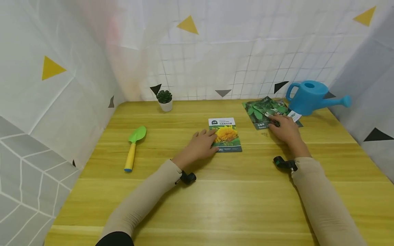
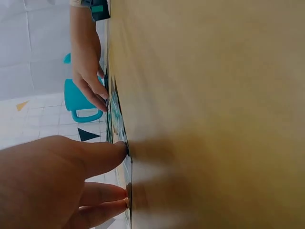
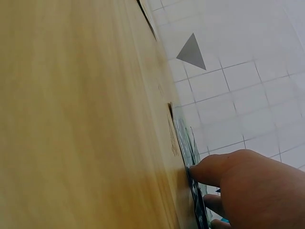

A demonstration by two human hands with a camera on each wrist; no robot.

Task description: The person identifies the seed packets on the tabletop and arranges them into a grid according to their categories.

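Observation:
A seed packet (image 1: 227, 135) with a yellow flower lies near the middle of the wooden table. Over its left edge rests my left hand (image 1: 200, 145), fingers fairly straight; the left wrist view shows the thumb (image 2: 107, 155) and fingertips touching the packet. Farther right, several green leafy seed packets (image 1: 257, 114) lie overlapping. My right hand (image 1: 284, 130) is at these, its curled fingers and thumb pinching one of them. In the right wrist view the thumb (image 3: 209, 169) presses at the pile's edge, and the other fingertips are partly hidden behind it.
A blue watering can (image 1: 309, 97) stands at the back right, just beyond the leafy packets. On the left lies a toy trowel (image 1: 131, 150) with green blade and yellow handle. A small potted succulent (image 1: 165, 102) stands at the back edge, before the patterned cloth wall (image 1: 203, 61).

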